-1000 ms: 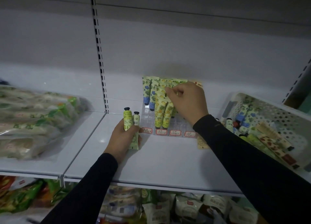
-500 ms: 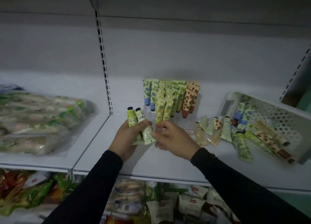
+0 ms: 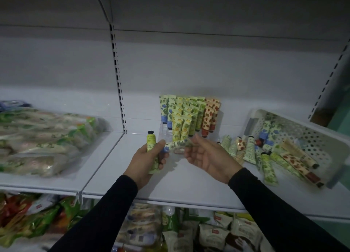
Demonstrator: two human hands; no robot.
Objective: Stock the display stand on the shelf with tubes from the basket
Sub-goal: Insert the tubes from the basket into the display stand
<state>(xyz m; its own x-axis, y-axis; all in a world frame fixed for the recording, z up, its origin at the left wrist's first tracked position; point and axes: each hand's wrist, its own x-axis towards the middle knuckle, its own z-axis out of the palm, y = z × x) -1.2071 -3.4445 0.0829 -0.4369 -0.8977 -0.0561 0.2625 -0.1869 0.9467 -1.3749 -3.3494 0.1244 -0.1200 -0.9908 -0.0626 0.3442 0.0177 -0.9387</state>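
- The shelf (image 3: pixel 189 183) runs under both hands; the display stand (image 3: pixel 189 117) sits at its back, straight beyond the hands and a little above them, its rows already holding blue-flowered, yellow and red-patterned tubes upright.
- The basket (image 3: pixel 295 130) lies tipped on its side well off to the right of the right hand, with loose tubes (image 3: pixel 269 166) spilled out of its mouth onto the shelf between it and that hand.
- What has changed: a second ago the right hand (image 3: pixel 208 157) was up at the stand, setting a tube into a row. It has since come back down and met the left hand (image 3: pixel 147 159) in front of the stand, so that placement looks finished and the next tube is being drawn.
- The left hand, which held two tubes together, now grips only the yellow tube (image 3: pixel 152 149), upright, cap on top, fingers wrapped round its lower half.
- The blue-flowered tube (image 3: pixel 178 144) lies nearly level between the hands, blurred with motion. The right hand pinches its far end between thumb and fingertips, palm turned up; its blue cap end sits against the left thumb, and I cannot tell whether the left hand has fully let go.
- My guess is that it belongs with the blue row at the stand's left.
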